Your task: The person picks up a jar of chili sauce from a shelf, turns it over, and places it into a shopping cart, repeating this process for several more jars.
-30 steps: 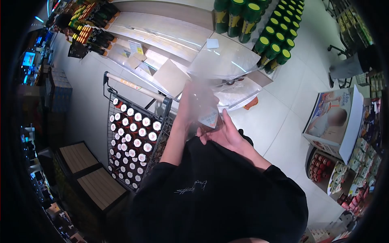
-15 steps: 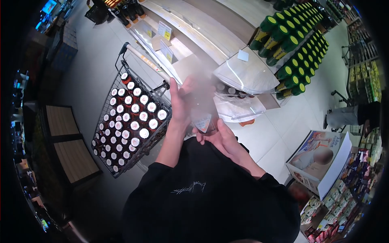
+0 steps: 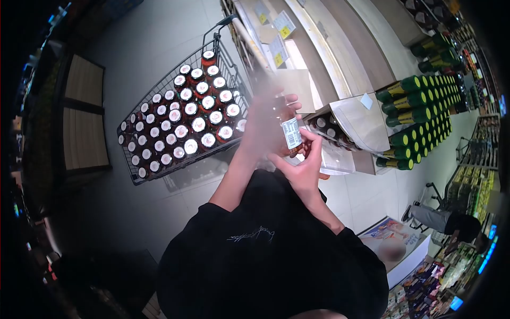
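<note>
Both hands (image 3: 305,167) have their grip round a clear labelled bottle (image 3: 291,134), probably tilted for reading its label.

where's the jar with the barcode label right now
In the head view, the jar is near the middle, between the left hand and right hand, right of the cart.

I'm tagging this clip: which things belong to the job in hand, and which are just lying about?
Job: labelled jar, held by left hand and right hand; probably also the cart and its white-lidded jars.
Lying about: yellow-capped green bottles, price cards, printed display box.
</note>
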Demonstrator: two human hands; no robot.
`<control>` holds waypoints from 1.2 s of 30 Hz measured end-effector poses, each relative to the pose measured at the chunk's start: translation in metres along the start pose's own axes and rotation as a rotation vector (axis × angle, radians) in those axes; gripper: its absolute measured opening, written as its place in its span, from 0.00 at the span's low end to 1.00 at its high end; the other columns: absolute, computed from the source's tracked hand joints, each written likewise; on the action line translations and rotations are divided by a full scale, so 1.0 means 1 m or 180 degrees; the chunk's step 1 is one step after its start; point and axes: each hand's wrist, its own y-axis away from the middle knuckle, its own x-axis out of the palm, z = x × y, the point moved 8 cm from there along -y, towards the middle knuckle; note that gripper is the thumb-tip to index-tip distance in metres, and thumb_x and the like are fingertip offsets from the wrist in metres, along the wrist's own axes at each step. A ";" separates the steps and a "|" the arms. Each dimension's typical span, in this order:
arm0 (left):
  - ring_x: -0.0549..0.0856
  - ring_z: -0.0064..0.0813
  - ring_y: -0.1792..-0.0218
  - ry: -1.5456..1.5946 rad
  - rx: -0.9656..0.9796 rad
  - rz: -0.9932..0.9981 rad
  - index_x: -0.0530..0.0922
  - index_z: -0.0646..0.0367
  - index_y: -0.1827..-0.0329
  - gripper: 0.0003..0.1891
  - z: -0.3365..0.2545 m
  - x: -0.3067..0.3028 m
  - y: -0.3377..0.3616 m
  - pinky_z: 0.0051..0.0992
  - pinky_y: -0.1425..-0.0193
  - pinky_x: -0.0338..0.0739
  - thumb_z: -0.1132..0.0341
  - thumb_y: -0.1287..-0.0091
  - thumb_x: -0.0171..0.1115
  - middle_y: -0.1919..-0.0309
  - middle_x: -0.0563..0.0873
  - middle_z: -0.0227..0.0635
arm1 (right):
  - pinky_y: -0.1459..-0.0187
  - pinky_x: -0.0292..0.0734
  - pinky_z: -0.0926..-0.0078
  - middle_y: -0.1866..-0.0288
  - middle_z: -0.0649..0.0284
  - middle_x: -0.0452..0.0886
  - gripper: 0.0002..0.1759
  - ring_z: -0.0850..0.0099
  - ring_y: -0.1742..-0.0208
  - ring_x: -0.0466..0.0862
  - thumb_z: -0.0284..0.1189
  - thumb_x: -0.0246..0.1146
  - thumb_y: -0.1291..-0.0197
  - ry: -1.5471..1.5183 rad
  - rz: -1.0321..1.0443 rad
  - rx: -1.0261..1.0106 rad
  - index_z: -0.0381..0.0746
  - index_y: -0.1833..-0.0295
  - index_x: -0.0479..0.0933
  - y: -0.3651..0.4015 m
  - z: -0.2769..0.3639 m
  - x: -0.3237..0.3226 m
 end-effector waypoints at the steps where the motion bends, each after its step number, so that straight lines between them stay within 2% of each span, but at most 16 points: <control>1: 0.78 0.44 0.39 0.0015 0.0060 -0.0047 0.63 0.60 0.29 0.38 -0.004 -0.010 0.004 0.45 0.34 0.75 0.35 0.27 0.44 0.41 0.78 0.48 | 0.50 0.75 0.75 0.51 0.60 0.75 0.41 0.74 0.51 0.77 0.26 0.79 0.55 0.0449 0.0057 -0.0104 0.33 0.38 0.63 0.000 0.007 0.008; 3: 0.81 0.42 0.42 0.0449 0.0197 0.0104 0.64 0.60 0.30 0.36 -0.014 -0.022 0.009 0.44 0.35 0.76 0.37 0.26 0.45 0.47 0.82 0.44 | 0.52 0.74 0.76 0.52 0.61 0.75 0.42 0.74 0.53 0.77 0.27 0.80 0.57 0.0909 0.0183 -0.0251 0.33 0.38 0.64 -0.001 0.015 0.021; 4: 0.82 0.41 0.45 0.0774 0.0207 0.0063 0.65 0.59 0.31 0.35 -0.016 -0.031 0.011 0.42 0.37 0.78 0.38 0.26 0.46 0.50 0.83 0.41 | 0.48 0.75 0.70 0.48 0.55 0.74 0.44 0.69 0.47 0.78 0.31 0.81 0.58 0.1070 0.0319 -0.0141 0.33 0.37 0.64 -0.001 0.013 0.028; 5: 0.82 0.41 0.45 0.0785 0.0277 0.0049 0.65 0.59 0.31 0.35 -0.024 -0.037 0.014 0.42 0.37 0.78 0.38 0.26 0.46 0.50 0.83 0.41 | 0.43 0.75 0.65 0.43 0.50 0.74 0.46 0.63 0.41 0.78 0.34 0.83 0.58 0.1232 0.0454 -0.0037 0.33 0.37 0.64 -0.001 0.010 0.036; 9: 0.82 0.40 0.46 0.1154 0.0301 0.0064 0.67 0.58 0.31 0.35 -0.046 -0.048 0.031 0.41 0.42 0.80 0.36 0.27 0.45 0.50 0.83 0.41 | 0.43 0.75 0.65 0.42 0.49 0.74 0.46 0.62 0.40 0.78 0.35 0.81 0.55 0.1149 0.0795 -0.0118 0.33 0.35 0.63 0.004 -0.003 0.067; 12: 0.81 0.42 0.51 0.1566 0.0417 -0.0212 0.70 0.60 0.35 0.30 -0.063 -0.060 0.045 0.44 0.46 0.82 0.42 0.25 0.47 0.55 0.81 0.42 | 0.44 0.75 0.66 0.42 0.49 0.75 0.43 0.63 0.41 0.79 0.33 0.78 0.50 0.0800 0.1051 0.0014 0.32 0.34 0.62 0.009 -0.009 0.093; 14: 0.81 0.41 0.51 0.1514 0.0548 -0.0329 0.70 0.60 0.36 0.30 -0.078 -0.066 0.056 0.43 0.46 0.82 0.42 0.25 0.46 0.55 0.81 0.42 | 0.46 0.76 0.68 0.43 0.50 0.76 0.38 0.65 0.44 0.80 0.30 0.74 0.45 0.0141 0.1182 0.0511 0.31 0.34 0.61 0.013 -0.020 0.110; 15: 0.82 0.41 0.51 0.1466 0.0619 -0.0442 0.70 0.61 0.36 0.30 -0.085 -0.071 0.061 0.42 0.46 0.82 0.43 0.25 0.46 0.55 0.81 0.42 | 0.46 0.76 0.68 0.43 0.50 0.76 0.38 0.65 0.44 0.80 0.30 0.74 0.45 0.0142 0.1233 0.0492 0.31 0.34 0.61 0.013 -0.020 0.118; 17: 0.82 0.40 0.52 0.1350 0.0688 -0.0543 0.70 0.61 0.36 0.30 -0.096 -0.083 0.068 0.41 0.47 0.82 0.42 0.25 0.46 0.56 0.81 0.42 | 0.53 0.72 0.81 0.47 0.61 0.75 0.33 0.79 0.55 0.75 0.26 0.68 0.40 0.0112 0.1471 0.0546 0.34 0.33 0.60 0.014 -0.025 0.134; 22: 0.83 0.39 0.52 0.1272 0.0831 -0.0636 0.70 0.62 0.37 0.29 -0.121 -0.114 0.083 0.38 0.46 0.83 0.43 0.24 0.45 0.54 0.82 0.42 | 0.54 0.73 0.81 0.49 0.62 0.76 0.33 0.80 0.55 0.76 0.27 0.68 0.39 0.0262 0.1798 0.0514 0.34 0.33 0.60 0.014 -0.030 0.170; 25: 0.84 0.39 0.48 0.0677 0.0682 -0.0681 0.70 0.61 0.35 0.27 -0.137 -0.132 0.097 0.38 0.43 0.82 0.47 0.23 0.45 0.48 0.82 0.45 | 0.55 0.74 0.81 0.50 0.62 0.76 0.33 0.80 0.58 0.77 0.28 0.67 0.38 0.0143 0.1985 0.0695 0.35 0.32 0.60 0.018 -0.052 0.188; 27: 0.83 0.41 0.44 -0.0505 0.0515 -0.0611 0.69 0.62 0.33 0.25 -0.150 -0.133 0.114 0.40 0.41 0.81 0.51 0.22 0.47 0.43 0.81 0.48 | 0.56 0.74 0.80 0.50 0.63 0.77 0.33 0.80 0.59 0.77 0.28 0.67 0.37 0.0050 0.2100 0.0874 0.35 0.31 0.60 0.023 -0.061 0.193; 29: 0.81 0.35 0.41 -0.0826 0.0310 -0.0579 0.67 0.62 0.30 0.25 -0.160 -0.149 0.132 0.35 0.39 0.78 0.54 0.22 0.49 0.39 0.79 0.44 | 0.57 0.75 0.80 0.52 0.63 0.77 0.33 0.79 0.62 0.78 0.29 0.66 0.36 -0.0212 0.2164 0.1621 0.36 0.29 0.61 0.032 -0.076 0.197; 32: 0.75 0.28 0.35 -0.1898 -0.0704 -0.0923 0.55 0.59 0.22 0.31 -0.152 -0.180 0.157 0.35 0.31 0.70 0.57 0.23 0.51 0.33 0.72 0.39 | 0.58 0.74 0.81 0.54 0.65 0.78 0.32 0.79 0.62 0.78 0.32 0.66 0.35 -0.0254 0.2104 0.2105 0.36 0.29 0.62 0.038 -0.089 0.200; 35: 0.75 0.23 0.39 -0.1444 -0.0300 -0.1190 0.65 0.61 0.28 0.25 -0.146 -0.204 0.166 0.25 0.39 0.72 0.63 0.25 0.55 0.37 0.75 0.33 | 0.58 0.74 0.80 0.55 0.65 0.79 0.30 0.79 0.63 0.78 0.34 0.65 0.33 -0.0233 0.2014 0.2347 0.35 0.31 0.64 0.041 -0.106 0.202; 36: 0.75 0.21 0.40 -0.1331 -0.0055 -0.1237 0.64 0.62 0.28 0.26 -0.150 -0.207 0.166 0.25 0.39 0.72 0.64 0.26 0.56 0.37 0.75 0.34 | 0.58 0.75 0.80 0.55 0.65 0.79 0.28 0.79 0.63 0.78 0.33 0.65 0.33 -0.0151 0.2044 0.2229 0.35 0.32 0.65 0.039 -0.109 0.206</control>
